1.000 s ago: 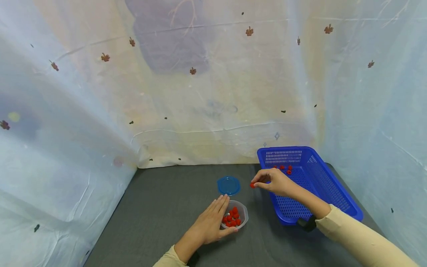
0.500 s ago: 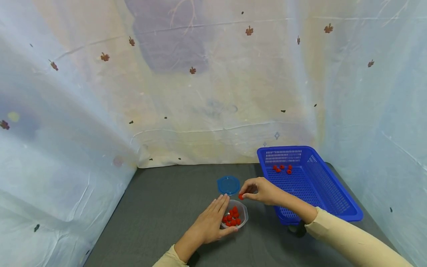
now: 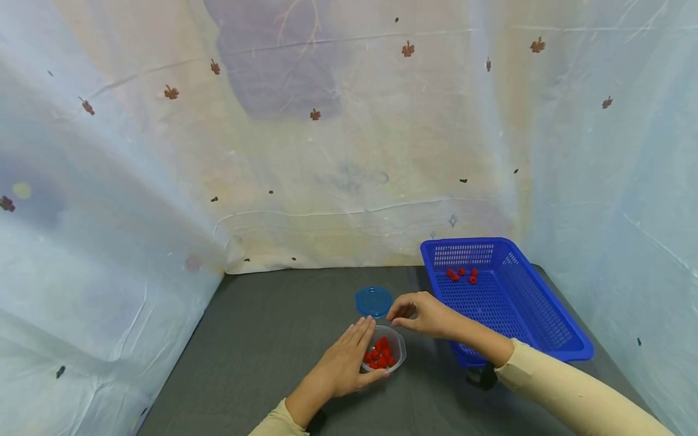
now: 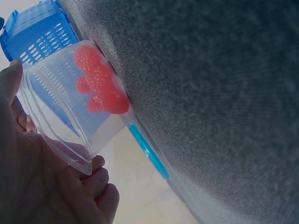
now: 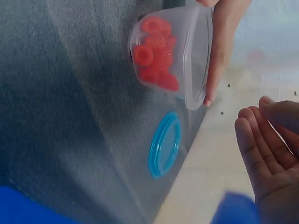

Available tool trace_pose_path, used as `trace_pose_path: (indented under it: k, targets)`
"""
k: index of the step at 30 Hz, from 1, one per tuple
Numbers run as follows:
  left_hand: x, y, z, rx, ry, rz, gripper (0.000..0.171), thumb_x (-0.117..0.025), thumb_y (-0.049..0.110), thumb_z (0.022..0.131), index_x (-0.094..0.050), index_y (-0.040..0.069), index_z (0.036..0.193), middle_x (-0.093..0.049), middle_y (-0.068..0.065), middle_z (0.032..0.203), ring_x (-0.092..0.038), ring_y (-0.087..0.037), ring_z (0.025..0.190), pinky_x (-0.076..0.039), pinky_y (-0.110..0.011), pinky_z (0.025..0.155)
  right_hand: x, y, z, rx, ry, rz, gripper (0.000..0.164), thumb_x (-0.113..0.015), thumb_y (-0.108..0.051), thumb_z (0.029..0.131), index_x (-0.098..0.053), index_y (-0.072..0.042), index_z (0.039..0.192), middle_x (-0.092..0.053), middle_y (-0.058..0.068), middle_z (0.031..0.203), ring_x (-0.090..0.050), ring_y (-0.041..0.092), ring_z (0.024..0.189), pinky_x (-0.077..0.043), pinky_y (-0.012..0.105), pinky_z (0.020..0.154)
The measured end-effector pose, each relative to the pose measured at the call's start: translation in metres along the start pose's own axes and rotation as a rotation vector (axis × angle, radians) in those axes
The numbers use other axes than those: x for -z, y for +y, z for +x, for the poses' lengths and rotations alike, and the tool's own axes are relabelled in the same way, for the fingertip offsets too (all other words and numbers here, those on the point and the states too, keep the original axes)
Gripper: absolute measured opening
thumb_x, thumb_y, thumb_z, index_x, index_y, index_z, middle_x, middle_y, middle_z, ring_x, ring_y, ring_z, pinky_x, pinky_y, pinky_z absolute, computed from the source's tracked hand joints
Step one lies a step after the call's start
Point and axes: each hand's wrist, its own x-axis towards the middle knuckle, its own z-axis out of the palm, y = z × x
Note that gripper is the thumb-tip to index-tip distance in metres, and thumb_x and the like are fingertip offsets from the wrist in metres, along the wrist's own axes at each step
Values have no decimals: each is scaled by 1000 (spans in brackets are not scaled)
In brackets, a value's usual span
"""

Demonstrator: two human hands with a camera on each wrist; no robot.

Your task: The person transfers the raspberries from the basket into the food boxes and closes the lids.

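A clear plastic container [image 3: 401, 350] with red raspberries [image 3: 383, 351] in it stands upright on the dark grey cloth. My left hand [image 3: 340, 362] rests along its left rim, fingers straight and thumb spread toward the near side; in the left wrist view the rim [image 4: 60, 122] lies between thumb and fingers. My right hand [image 3: 424, 312] is just above and beyond the container's far right side, holding nothing. Its thumb and fingertips are bent loosely toward each other in the right wrist view, with a gap between hand [image 5: 271, 149] and container [image 5: 189, 60].
A round blue lid [image 3: 373, 301] lies flat just beyond the container. To the right stands a blue perforated basket [image 3: 507, 303] with several raspberries [image 3: 461, 275] near its far left corner. Patterned curtains [image 3: 349, 181] hang behind and at both sides.
My right hand has carried a raspberry left from beside the basket toward the container and let it go; the raspberries inside have shifted. My left hand has stayed on the rim.
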Motion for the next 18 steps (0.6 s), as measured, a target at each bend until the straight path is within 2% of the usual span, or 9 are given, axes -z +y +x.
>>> trace_pose_path:
  k: [10,18]
  targets:
    - [-3,-1,1,2,2,9,106,-54,77,100,-18,8,173,-15,-6,180,-16,-24,166,-23,-47,133,23,7,-10,-54,83,-36,15,-75,-7,101,-78,-12,115,-78,1,107,-75,12,95,-65,36,88]
    - [-4,-2,1,-6,5,13,107,-52,77,100,-18,7,173,-17,-8,180,-17,-26,166,-23,-47,133,46,12,-17,-116,153,-75,17,-76,-8,100,-78,-14,116,-78,-1,107,-74,12,95,-64,36,90]
